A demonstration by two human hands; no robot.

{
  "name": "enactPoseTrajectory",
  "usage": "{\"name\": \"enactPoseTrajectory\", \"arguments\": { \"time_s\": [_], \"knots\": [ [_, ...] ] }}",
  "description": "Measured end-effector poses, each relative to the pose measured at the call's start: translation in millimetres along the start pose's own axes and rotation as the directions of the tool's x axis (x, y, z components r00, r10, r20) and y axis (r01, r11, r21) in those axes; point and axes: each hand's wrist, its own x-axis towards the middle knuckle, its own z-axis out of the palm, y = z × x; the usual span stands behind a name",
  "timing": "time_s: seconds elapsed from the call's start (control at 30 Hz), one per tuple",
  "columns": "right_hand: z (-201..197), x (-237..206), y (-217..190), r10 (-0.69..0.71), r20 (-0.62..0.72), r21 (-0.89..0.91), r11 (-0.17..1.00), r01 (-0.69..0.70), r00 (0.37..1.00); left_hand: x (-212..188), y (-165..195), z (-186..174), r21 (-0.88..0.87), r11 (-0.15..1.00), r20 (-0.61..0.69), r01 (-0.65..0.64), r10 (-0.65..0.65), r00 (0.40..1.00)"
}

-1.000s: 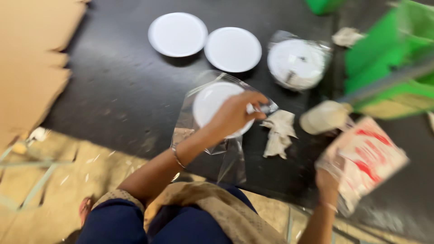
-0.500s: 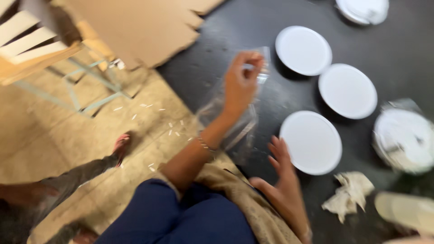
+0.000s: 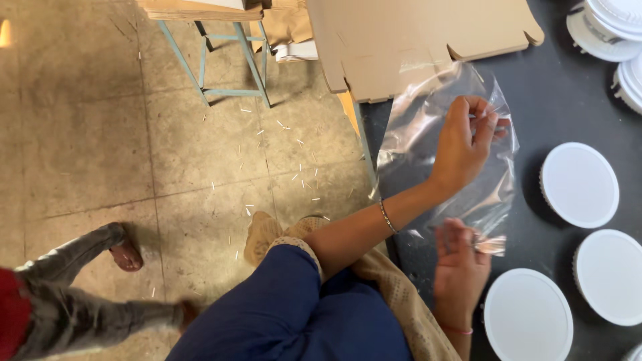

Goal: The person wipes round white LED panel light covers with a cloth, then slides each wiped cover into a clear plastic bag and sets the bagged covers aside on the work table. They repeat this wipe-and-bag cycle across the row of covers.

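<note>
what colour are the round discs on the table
The round discs are plain white, lying on the black table. The head view shows this, the only view there is.

plastic bag (image 3: 447,150): between both hands, over table edge
round discs (image 3: 579,184): on table (image 3: 535,87), right of bag
cardboard sheet (image 3: 414,37): behind bag
stool (image 3: 214,60): probably on floor, left

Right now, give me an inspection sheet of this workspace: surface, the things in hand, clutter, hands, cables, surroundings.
Surface: dark table, partly covered by flat cardboard.
Things in hand: clear plastic bag, held up over the table edge; round white discs lie to its right.
Clutter: small pale scraps scattered on the floor.
Hands: left hand pinches the bag's upper part; right hand has a grip on its lower corner.
Cables: nothing seen.
Surroundings: blue-legged stool; another person's foot on the tiled floor.
</note>
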Motion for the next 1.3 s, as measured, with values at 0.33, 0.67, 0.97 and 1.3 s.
{"name": "enactPoseTrajectory", "arguments": {
  "time_s": [0.33, 0.67, 0.97, 1.3],
  "knots": [
    [-11, 50, -69, -0.568, 0.301, -0.811, 0.269, 0.519, 0.766, -18, 28, 7, 0.343, 0.57, 0.799, -0.747, 0.241, 0.551],
    [10, 41, -92, -0.492, 0.135, -0.901, 0.3, 0.313, 0.86, 16, 21, -13, 0.287, 0.858, 0.771, -0.426, 0.056, 0.634],
    [-18, 38, -76, -0.541, -0.148, -0.742, 0.614, 0.269, 0.828, 23, 16, -17, 0.403, 0.915, 0.606, -0.021, -0.249, 0.756],
    [-21, 38, -90, -0.533, -0.208, -0.67, 0.688, 0.277, 0.82, 8, -5, -1, 0.504, 0.822, 0.645, -0.267, -0.152, 0.749]
  ]
}}
